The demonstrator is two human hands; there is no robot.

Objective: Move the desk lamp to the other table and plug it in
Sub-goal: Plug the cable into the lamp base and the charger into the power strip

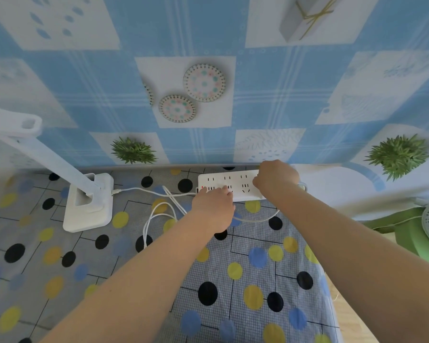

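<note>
While the lamp (88,201) stands left of the power strip (230,184) on the surface (258,268), left hand (214,203) presses at its sockets, grasp unclear; right hand (275,177) grips its end. Plugging remains unconfirmed.

My two forearms are bare from the bottom edge of the view to the wrists, with no sleeve in sight. My left hand (213,206) and my right hand (276,178) are ungloved, without rings, watch or bracelet.
</note>
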